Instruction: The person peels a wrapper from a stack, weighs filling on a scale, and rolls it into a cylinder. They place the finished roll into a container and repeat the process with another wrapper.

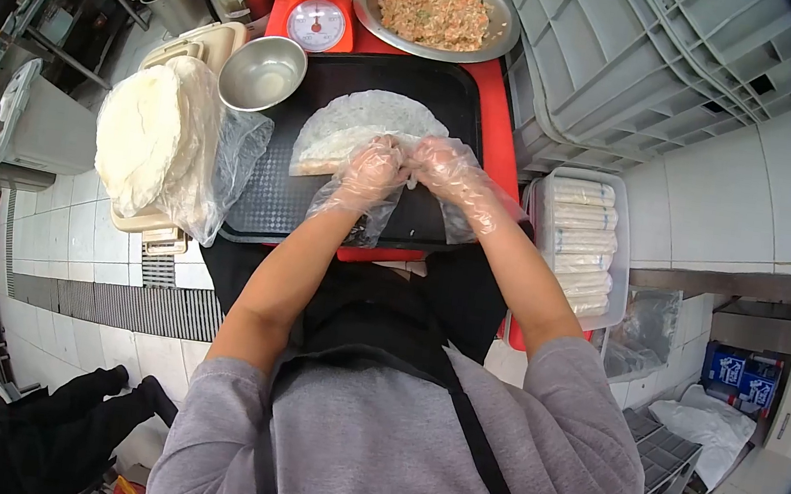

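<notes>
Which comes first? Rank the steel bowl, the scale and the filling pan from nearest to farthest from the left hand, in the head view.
From the left hand:
1. Steel bowl, on the black tray's far-left corner.
2. Scale, past the bowl, on the red surface.
3. Filling pan, farthest, beside the scale at the table's far edge.

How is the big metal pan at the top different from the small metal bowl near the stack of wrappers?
The big metal pan is wide, shallow and holds a minced filling; the small metal bowl is deeper, far narrower and looks empty. The pan sits beyond the black tray, beside the red scale; the bowl rests on the tray's left corner next to the bagged wrappers. Both are round, shiny metal, and neither hand touches them.
</notes>
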A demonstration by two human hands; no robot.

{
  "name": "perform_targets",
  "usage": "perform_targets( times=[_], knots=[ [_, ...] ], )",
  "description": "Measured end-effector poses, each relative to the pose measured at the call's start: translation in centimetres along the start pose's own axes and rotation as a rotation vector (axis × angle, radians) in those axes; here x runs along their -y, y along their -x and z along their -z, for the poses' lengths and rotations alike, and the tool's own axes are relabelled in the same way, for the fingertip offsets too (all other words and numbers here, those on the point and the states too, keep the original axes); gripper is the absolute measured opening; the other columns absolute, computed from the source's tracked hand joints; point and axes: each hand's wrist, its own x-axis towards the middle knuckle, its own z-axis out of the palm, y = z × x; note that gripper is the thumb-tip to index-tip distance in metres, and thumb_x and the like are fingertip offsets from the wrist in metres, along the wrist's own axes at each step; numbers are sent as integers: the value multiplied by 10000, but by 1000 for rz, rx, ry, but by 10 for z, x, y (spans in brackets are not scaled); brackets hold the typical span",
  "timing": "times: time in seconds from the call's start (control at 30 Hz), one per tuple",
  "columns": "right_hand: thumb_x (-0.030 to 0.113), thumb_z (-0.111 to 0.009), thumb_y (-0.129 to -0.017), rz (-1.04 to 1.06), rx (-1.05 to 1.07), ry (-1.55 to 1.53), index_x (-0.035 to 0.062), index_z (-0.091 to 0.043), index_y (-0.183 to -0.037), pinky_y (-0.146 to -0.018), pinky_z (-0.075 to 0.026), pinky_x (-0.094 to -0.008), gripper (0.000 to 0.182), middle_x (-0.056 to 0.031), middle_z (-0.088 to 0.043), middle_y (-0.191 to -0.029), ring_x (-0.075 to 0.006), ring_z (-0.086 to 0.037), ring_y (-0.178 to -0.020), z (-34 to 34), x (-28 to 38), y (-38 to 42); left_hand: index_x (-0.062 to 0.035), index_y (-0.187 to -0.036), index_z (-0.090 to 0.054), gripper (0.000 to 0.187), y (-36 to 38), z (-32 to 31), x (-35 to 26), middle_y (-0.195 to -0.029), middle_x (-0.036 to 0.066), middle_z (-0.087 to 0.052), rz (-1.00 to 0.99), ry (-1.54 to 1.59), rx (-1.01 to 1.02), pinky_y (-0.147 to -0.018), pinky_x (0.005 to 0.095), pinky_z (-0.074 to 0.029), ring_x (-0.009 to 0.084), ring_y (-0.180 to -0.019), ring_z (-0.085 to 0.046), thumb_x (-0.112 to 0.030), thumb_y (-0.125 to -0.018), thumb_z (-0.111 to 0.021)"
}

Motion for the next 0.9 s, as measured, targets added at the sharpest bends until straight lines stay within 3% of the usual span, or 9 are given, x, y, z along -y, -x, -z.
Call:
perform_targets(
  times=[0.07, 0.2, 0.4, 0.47, 0.6, 0.63, 0.7, 0.77, 0.9],
  knots=[
    [270, -566, -819, -272, 154, -25, 45, -659, -825, -686, -520, -458, 243, -182, -648, -840, -341, -648, -800, 9, 10, -5, -94, -864, -630, 217, 1, 2, 5, -895, 118, -578, 6, -25, 25, -713, 420, -493, 310, -843, -586, -249, -726, -696],
    [261, -545, -829, -249, 151, -1, 17, -649, -843, -694, -519, -468, 266, -209, -643, -837, -355, -646, -805, -10, -6, -3, -101, -897, -643, 235, 16, 15, 25, -903, 117, -580, 37, -69, 93, -720, 414, -496, 307, -851, -589, -246, -721, -703],
    [252, -539, -821, -341, 255, -56, 11, -649, -919, -782, -512, -464, 283, -211, -649, -940, -366, -638, -893, 5, 3, -10, -71, -946, -658, 256, 56, 69, 64, -890, 127, -607, -17, -35, -6, -724, 410, -498, 314, -836, -602, -202, -732, -710],
    [212, -631, -770, -366, 254, 5, 77, -651, -877, -748, -512, -429, 173, -135, -640, -889, -331, -627, -867, -1, 0, -11, -72, -944, -659, 255, 70, 88, 79, -892, 133, -618, -7, -28, -12, -728, 410, -495, 318, -819, -607, -208, -735, -713],
    [221, -658, -746, -462, 277, 30, 77, -662, -871, -748, -512, -415, 190, -137, -634, -885, -315, -627, -867, 3, 11, -17, -65, -973, -653, 301, 88, 118, 87, -945, 135, -624, 138, 21, 34, -761, 408, -487, 323, -853, -600, -198, -717, -741],
    [221, -658, -746, -451, 281, 32, 77, -662, -871, -748, -512, -415, 190, -137, -634, -885, -315, -627, -867, 3, 17, -21, -64, -989, -651, 321, 87, 121, 83, -955, 136, -621, 109, 44, -25, -777, 407, -483, 326, -874, -595, -191, -709, -746],
    [247, -688, -712, -62, 209, 59, 85, -674, -859, -730, -512, -409, 219, -123, -627, -828, -305, -628, -826, -3, 33, -28, -58, -1020, -644, 362, 85, 121, 76, -983, 140, -613, 58, 73, -58, -812, 404, -472, 328, -922, -584, -193, -700, -750],
    [235, -681, -700, -82, 231, -124, 57, -687, -828, -737, -516, -427, 219, -186, -648, -844, -321, -640, -790, -38, 46, -46, -59, -997, -641, 349, 86, 101, 84, -975, 137, -609, 68, 76, -38, -805, 412, -469, 326, -919, -581, -204, -696, -745],
    [215, -649, -735, 21, 151, -59, 68, -681, -812, -738, -510, -415, 170, -160, -634, -822, -299, -632, -804, -65, 97, -80, -64, -920, -643, 282, 84, 93, 87, -913, 129, -601, 90, 88, -24, -772, 422, -468, 326, -878, -578, -214, -696, -729]
  ],
)
